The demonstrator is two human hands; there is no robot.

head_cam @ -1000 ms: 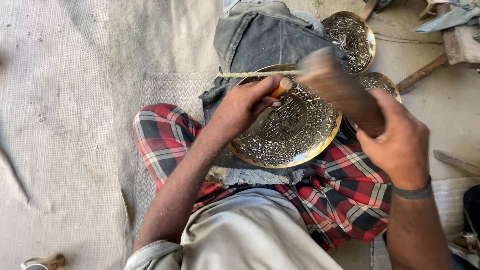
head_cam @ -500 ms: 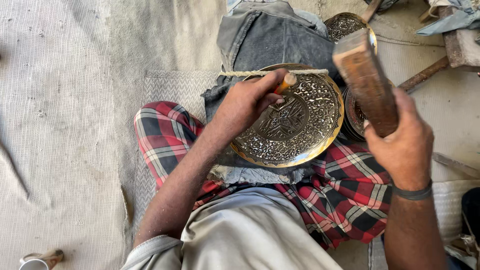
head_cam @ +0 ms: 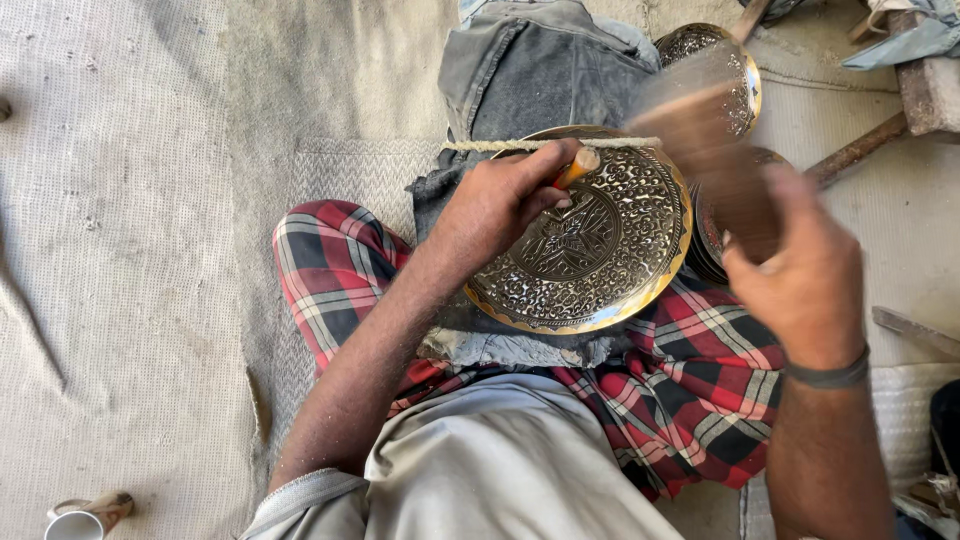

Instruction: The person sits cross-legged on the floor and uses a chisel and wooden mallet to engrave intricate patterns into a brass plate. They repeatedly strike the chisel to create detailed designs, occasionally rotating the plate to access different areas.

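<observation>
Left hand grips chisel — right hand grips mallet.

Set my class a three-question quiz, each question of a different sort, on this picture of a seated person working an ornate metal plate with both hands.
1. True or false: the left hand holds a small tool with an orange-brown handle against the engraved plate.
2. Multiple choice: the block-like wooden mallet in the right hand looks A) sharp and at rest, B) blurred, raised over the plate's right edge, C) flat on the floor.
3. Fill in: the plate rests on grey denim cloth over the person's ___ trousers.

Key: 1 true; 2 B; 3 red checked.
</observation>
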